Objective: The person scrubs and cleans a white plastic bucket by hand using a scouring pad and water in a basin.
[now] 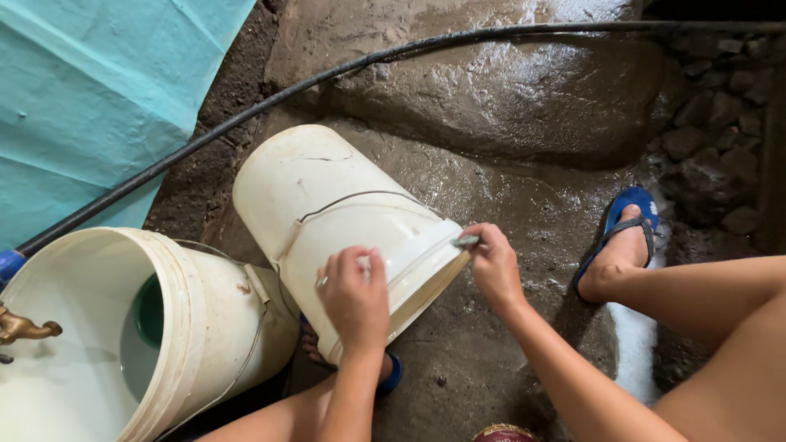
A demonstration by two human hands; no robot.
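A white plastic bucket (327, 196) lies tilted on its side on the wet stone floor, its bottom pointing away from me. My left hand (354, 299) grips its rim near the wire handle. My right hand (494, 263) holds a small grey-green scrub pad (467, 241) pressed against the bucket's rim on the right side.
A second white bucket (176, 327) holding water and a green scoop (149, 311) stands at the lower left under a brass tap (24, 328). A black hose (270, 98) crosses the floor. A teal tarp (90, 90) hangs at left. My foot in a blue sandal (626, 237) rests at right.
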